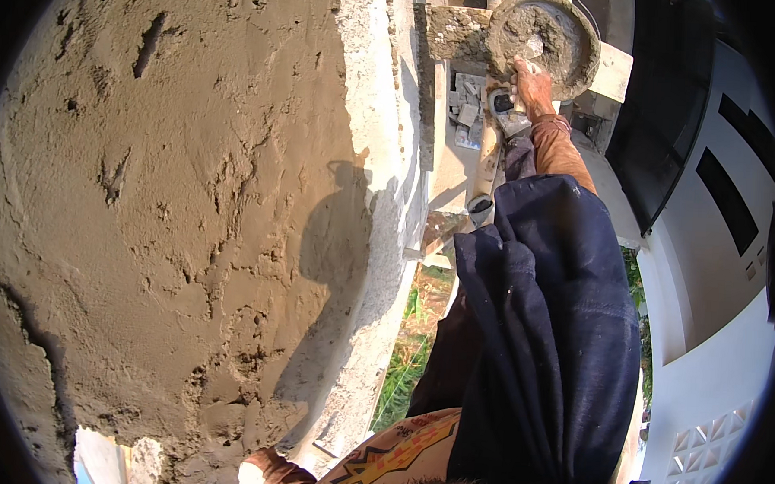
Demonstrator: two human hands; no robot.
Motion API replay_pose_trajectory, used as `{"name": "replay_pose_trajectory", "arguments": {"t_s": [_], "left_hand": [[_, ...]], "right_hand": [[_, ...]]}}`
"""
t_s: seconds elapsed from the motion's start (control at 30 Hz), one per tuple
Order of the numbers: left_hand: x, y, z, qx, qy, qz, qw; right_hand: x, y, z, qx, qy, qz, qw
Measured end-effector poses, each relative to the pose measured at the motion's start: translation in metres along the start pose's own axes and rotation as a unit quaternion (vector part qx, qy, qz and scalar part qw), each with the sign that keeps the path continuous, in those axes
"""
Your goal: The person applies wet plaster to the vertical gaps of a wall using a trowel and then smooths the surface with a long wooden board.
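Observation:
Stretched out ahead, my right hand (533,86) is closed at the near rim of a round bucket (589,65) of wet grey mortar (548,28). A small trowel (532,48) is in its grip; the pale blade lies against the mortar, and the fingers cover most of the handle. At the lower edge, part of my left hand (280,473) shows beside the bottom of the plastered wall; its fingers cannot be made out. Fresh, rough brown plaster (174,189) fills the left side, with gouges and ridges in it.
Boards (457,33) and poles (488,164) of a scaffold support the bucket. A pale, rough wall strip (381,95) borders the plaster. Broken grey pieces (469,107) lie below, and green plants (403,372) show far down through a gap. A white building (702,368) stands at right.

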State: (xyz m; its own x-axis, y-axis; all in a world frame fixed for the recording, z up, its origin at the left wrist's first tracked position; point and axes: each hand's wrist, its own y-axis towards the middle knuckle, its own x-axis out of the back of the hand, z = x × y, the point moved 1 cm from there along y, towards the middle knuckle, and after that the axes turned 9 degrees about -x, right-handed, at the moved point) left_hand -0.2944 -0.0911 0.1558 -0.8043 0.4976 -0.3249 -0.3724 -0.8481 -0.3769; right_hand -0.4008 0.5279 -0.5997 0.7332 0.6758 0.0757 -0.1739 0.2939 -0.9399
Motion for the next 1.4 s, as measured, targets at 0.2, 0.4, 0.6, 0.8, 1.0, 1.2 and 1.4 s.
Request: {"name": "replay_pose_trajectory", "arguments": {"t_s": [0.2, 0.4, 0.6, 0.8, 1.0, 1.2, 1.4], "left_hand": [[0.001, 0.01, 0.006, 0.019, -0.082, -0.098, 0.992], [-0.001, 0.041, -0.011, 0.014, -0.224, -0.253, 0.941], [0.001, 0.083, -0.06, -0.017, -0.47, -0.5, 0.727], [0.068, 0.107, -0.073, -0.039, -0.615, -0.674, 0.408], [0.094, 0.069, -0.073, -0.003, -0.642, -0.688, 0.338], [0.096, 0.026, -0.065, 0.029, -0.587, -0.725, 0.359], [0.097, 0.028, -0.061, 0.018, -0.528, -0.749, 0.401]], "right_hand": [[0.052, -0.028, -0.027, 0.062, -0.072, 0.041, 0.995], [0.102, -0.037, -0.036, 0.135, -0.155, 0.023, 0.978], [0.108, -0.16, -0.023, 0.375, -0.242, -0.044, 0.894], [0.053, -0.429, 0.029, 0.202, 0.032, 0.262, 0.943], [-0.01, -0.684, 0.14, 0.241, 0.238, 0.493, 0.801], [-0.066, -0.802, 0.257, 0.522, 0.286, 0.316, 0.738], [-0.151, -0.767, 0.33, 0.652, 0.288, 0.06, 0.699]]}}
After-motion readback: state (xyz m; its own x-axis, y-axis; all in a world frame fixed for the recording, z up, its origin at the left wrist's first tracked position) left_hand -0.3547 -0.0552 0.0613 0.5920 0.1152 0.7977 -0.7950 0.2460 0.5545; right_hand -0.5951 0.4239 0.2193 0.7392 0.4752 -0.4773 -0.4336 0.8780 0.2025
